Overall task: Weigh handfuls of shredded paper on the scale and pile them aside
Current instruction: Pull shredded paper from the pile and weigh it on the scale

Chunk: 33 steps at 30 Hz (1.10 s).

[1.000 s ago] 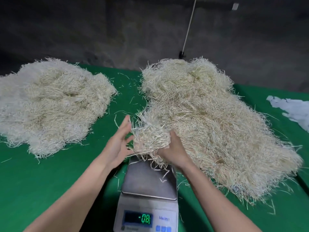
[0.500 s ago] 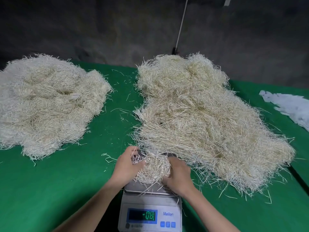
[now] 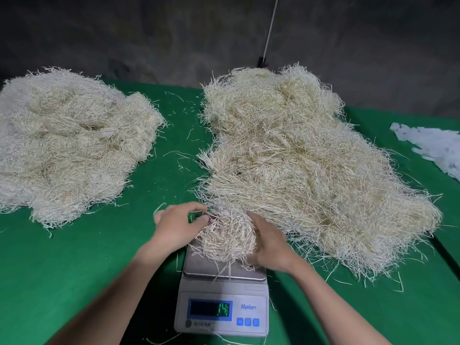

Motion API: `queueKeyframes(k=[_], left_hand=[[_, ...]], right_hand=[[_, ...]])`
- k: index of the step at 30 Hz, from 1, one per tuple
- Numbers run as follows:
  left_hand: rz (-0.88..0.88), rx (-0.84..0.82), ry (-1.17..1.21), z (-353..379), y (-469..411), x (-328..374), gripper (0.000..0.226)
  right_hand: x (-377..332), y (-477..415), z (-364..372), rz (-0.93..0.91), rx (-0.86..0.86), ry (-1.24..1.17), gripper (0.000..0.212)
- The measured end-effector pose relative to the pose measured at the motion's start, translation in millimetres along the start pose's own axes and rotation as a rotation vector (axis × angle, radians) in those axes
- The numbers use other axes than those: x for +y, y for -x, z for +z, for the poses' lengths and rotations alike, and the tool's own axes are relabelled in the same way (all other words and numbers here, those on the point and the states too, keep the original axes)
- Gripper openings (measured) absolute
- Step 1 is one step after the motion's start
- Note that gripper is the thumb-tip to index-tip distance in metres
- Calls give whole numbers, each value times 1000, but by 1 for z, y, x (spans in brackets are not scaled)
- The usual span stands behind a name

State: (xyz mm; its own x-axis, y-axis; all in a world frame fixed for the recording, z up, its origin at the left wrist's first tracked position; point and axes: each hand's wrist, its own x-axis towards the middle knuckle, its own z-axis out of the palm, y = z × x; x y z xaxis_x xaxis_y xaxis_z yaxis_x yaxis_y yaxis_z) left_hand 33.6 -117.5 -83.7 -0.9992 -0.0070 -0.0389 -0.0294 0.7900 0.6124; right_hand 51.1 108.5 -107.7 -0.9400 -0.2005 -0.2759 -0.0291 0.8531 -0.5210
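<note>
A handful of shredded paper [image 3: 227, 241] lies on the steel platform of the digital scale [image 3: 221, 317], whose display reads 14. My right hand [image 3: 270, 242] cups the handful's right side, fingers and thumb curled round it. My left hand [image 3: 175, 224] sits at the handful's left edge with loosely bent fingers; only the thumb and fingertip touch stray strands. The big source pile of shredded paper [image 3: 298, 165] spreads just behind and right of the scale. A second pile of shredded paper [image 3: 67, 143] lies at the far left.
Everything rests on a green table cover [image 3: 74, 265]. White paper scraps [image 3: 433, 145] lie at the right edge. Loose strands are scattered between the piles. A white pole [image 3: 270, 28] stands against the dark wall behind.
Both hands lowered the handful from above the scale onto its platform. The display went from -0.8 to 14. My left hand has loosened and eased off to the left.
</note>
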Motion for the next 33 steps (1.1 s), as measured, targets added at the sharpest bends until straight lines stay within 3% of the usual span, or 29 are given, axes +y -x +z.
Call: queueKeyframes(k=[4, 9, 16, 33], left_hand=[[89, 170, -110, -18, 4, 7, 18], [184, 374, -217, -27, 8, 20, 16], [201, 337, -119, -28, 10, 32, 20], [202, 280, -90, -21, 8, 34, 24]], right_hand=[[2, 9, -20, -58, -83, -101, 110], [-2, 17, -47, -115, -27, -241, 92], [-9, 19, -56, -199, 92, -348, 73], [-9, 16, -53, -212, 99, -362, 67]])
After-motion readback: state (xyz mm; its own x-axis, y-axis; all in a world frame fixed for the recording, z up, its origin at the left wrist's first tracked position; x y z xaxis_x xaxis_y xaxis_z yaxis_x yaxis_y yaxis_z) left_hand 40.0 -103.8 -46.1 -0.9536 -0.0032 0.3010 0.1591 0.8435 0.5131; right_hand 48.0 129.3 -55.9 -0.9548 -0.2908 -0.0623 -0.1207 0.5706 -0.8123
